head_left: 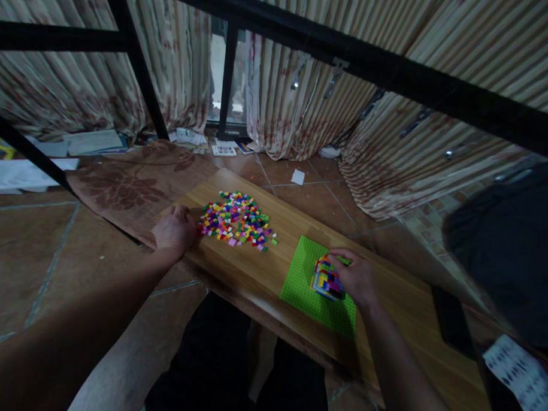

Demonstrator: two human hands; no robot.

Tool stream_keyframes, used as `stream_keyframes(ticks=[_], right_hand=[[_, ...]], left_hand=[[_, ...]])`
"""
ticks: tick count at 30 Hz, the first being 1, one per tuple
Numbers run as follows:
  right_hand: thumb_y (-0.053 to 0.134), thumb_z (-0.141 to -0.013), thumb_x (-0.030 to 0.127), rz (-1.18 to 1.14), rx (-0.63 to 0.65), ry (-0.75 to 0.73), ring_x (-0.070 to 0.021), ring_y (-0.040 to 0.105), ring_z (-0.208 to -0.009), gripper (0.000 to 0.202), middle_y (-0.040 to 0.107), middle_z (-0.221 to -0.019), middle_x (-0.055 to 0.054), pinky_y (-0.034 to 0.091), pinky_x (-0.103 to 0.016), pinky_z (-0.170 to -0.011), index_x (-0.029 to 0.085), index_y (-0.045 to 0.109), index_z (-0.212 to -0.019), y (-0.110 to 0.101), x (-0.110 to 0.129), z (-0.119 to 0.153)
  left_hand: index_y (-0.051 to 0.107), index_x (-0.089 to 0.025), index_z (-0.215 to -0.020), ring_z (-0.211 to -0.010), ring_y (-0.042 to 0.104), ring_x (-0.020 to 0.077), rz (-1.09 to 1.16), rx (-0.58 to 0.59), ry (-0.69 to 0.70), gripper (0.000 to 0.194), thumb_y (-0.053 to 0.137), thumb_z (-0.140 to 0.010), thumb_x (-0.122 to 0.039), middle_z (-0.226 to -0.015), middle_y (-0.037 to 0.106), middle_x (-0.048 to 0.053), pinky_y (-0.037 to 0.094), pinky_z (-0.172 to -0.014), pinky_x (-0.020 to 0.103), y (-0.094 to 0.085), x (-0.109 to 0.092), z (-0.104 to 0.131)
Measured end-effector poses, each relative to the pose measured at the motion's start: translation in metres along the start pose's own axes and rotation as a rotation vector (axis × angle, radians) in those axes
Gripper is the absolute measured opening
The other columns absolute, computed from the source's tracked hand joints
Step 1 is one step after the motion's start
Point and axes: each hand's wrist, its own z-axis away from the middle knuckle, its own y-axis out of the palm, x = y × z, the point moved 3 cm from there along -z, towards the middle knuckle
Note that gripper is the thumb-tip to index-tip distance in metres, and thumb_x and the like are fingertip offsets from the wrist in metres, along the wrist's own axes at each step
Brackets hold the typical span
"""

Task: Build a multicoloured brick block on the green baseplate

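A green baseplate (298,278) lies on the wooden table, bearing a small block structure (326,280) of many colors. My right hand (353,273) reaches over the far right edge of that structure, thumb and fingertips pinched together at its top; whatever is between them is too small to make out. To the left, loose colorful bricks (237,219) are spread in a pile. My left hand (175,227) rests at the table's left edge beside the pile, its fingers curled in, and what they may hold is hidden.
The wooden table (249,270) runs diagonally. A dark flat object (452,319) lies toward its right end, near a printed sheet (520,376). Black metal bars (373,68) cross above, before striped curtains (299,110). A brown patterned cloth (131,182) is at the left.
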Motion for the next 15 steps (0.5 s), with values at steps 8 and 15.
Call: stream_keyframes(ticks=[8,15], right_hand=[[0.059,-0.076,0.045,-0.053,0.02,0.071,-0.0228,0.067,-0.08,0.03,0.073,-0.085,-0.007,0.05,-0.037,-0.077,0.02,0.073,-0.081,0.0022,-0.0031,0.0007],[0.062,-0.072,0.049,-0.171,0.015,0.093,-0.0216,0.067,-0.071,0.033,0.073,-0.077,-0.006,0.051,-0.035,-0.069,0.018,0.073,-0.078,0.0063,-0.0089,0.0018]], left_hand=[[0.061,-0.021,-0.111,-0.097,0.062,0.0278,0.003,0.001,-0.006,0.033,0.036,-0.091,-0.03,-0.112,0.063,0.011,0.047,-0.072,0.035,-0.0006,0.0001,0.0008],[0.06,-0.021,-0.111,-0.099,0.061,0.0278,-0.001,0.005,0.006,0.033,0.036,-0.091,-0.032,-0.113,0.063,0.011,0.046,-0.073,0.034,-0.0005,-0.0003,0.0016]])
